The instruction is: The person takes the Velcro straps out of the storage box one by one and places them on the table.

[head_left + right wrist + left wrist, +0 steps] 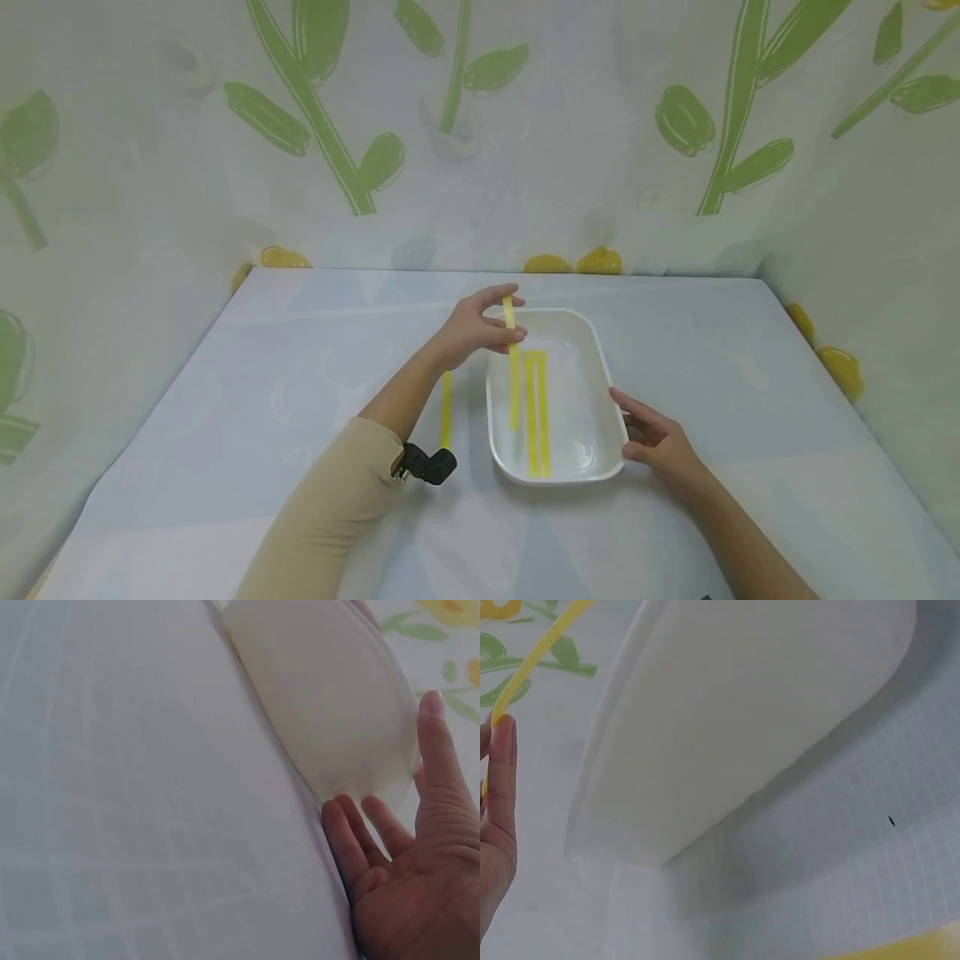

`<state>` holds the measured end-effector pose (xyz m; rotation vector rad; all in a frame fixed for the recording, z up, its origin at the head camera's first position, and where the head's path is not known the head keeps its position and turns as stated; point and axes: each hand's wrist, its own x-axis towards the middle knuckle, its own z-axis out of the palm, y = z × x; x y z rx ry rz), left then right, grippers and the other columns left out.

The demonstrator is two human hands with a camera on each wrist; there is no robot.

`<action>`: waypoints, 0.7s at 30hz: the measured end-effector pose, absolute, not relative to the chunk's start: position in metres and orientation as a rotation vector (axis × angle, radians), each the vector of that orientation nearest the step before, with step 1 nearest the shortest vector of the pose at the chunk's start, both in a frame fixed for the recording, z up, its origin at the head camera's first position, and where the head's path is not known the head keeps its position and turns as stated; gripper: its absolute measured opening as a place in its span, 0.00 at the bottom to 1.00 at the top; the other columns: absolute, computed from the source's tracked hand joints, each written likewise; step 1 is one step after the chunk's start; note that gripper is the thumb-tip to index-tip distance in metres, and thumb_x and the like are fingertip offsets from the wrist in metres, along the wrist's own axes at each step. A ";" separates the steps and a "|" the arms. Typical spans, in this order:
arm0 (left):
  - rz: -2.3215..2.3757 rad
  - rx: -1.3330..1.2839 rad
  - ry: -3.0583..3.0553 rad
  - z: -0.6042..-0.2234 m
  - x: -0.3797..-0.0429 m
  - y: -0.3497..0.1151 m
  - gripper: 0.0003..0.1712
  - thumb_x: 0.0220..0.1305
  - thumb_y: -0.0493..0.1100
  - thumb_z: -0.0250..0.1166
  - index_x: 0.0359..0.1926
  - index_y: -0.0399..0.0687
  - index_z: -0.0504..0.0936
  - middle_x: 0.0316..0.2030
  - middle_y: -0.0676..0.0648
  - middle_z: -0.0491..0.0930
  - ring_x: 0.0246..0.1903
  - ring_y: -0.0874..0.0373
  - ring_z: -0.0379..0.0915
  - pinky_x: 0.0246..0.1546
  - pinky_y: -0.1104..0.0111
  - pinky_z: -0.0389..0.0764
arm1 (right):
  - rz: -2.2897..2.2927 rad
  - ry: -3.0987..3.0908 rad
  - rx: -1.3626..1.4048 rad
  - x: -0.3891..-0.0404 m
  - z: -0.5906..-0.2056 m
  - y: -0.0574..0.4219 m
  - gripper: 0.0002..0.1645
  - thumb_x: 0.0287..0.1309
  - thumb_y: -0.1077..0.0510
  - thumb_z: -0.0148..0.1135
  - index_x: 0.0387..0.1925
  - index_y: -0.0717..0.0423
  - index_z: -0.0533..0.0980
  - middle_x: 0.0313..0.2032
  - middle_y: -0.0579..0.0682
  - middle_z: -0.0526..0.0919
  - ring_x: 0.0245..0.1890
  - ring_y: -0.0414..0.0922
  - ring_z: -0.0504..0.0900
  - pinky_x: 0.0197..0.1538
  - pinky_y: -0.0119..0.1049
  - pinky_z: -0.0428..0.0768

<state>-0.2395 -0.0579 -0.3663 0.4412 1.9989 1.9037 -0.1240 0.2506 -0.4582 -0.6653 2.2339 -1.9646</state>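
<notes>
texts: none readable | labels: none readable | brands: none readable | numbers: none readable | signs: none readable | seen across: head view, left wrist view, right wrist view

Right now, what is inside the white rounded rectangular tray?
In the white tray, two narrow lengths of yellow strip lie side by side. The left hand pinches another yellow strip over it and covers part of the far-left corner; what lies beneath is hidden.

Place: seemed a small enclosed booth [570, 167]; home or studio could not be told.
Leaf-print walls [480, 200]: rose at ten, twelve and two o'clock.
Pale table [705, 350]: stood between them, reaching towards six.
</notes>
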 end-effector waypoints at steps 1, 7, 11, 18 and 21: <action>1.906 0.447 1.993 -0.367 -0.239 -0.061 0.44 0.53 0.33 0.70 0.69 0.52 0.61 0.61 0.49 0.70 0.41 0.54 0.82 0.38 0.61 0.83 | -1.967 2.230 -0.672 -0.124 -0.458 0.251 0.40 0.55 0.58 0.67 0.67 0.58 0.62 0.60 0.31 0.72 0.45 0.35 0.79 0.44 0.26 0.79; 1.885 0.456 2.000 -0.368 -0.234 -0.076 0.43 0.54 0.33 0.69 0.69 0.52 0.61 0.61 0.49 0.70 0.44 0.54 0.82 0.37 0.63 0.83 | -1.964 2.230 -0.679 -0.125 -0.460 0.252 0.40 0.55 0.60 0.67 0.67 0.58 0.62 0.60 0.31 0.73 0.45 0.36 0.79 0.44 0.26 0.79; 1.888 0.440 2.010 -0.370 -0.231 -0.087 0.43 0.54 0.33 0.69 0.69 0.53 0.61 0.62 0.46 0.69 0.47 0.50 0.80 0.37 0.63 0.83 | -1.956 2.232 -0.677 -0.125 -0.461 0.252 0.40 0.55 0.59 0.67 0.68 0.57 0.62 0.60 0.32 0.73 0.46 0.36 0.79 0.45 0.27 0.79; 1.839 0.405 2.071 -0.375 -0.228 -0.105 0.44 0.54 0.37 0.70 0.69 0.54 0.61 0.65 0.43 0.66 0.47 0.53 0.80 0.39 0.63 0.83 | -1.975 2.216 -0.694 -0.125 -0.460 0.252 0.40 0.56 0.58 0.66 0.68 0.58 0.62 0.59 0.33 0.74 0.45 0.36 0.79 0.44 0.26 0.79; 1.836 0.384 2.086 -0.376 -0.226 -0.114 0.43 0.54 0.37 0.70 0.69 0.54 0.61 0.65 0.43 0.67 0.47 0.54 0.80 0.38 0.64 0.83 | -1.963 2.234 -0.690 -0.125 -0.459 0.252 0.40 0.56 0.58 0.66 0.68 0.57 0.62 0.59 0.32 0.73 0.45 0.35 0.79 0.44 0.26 0.79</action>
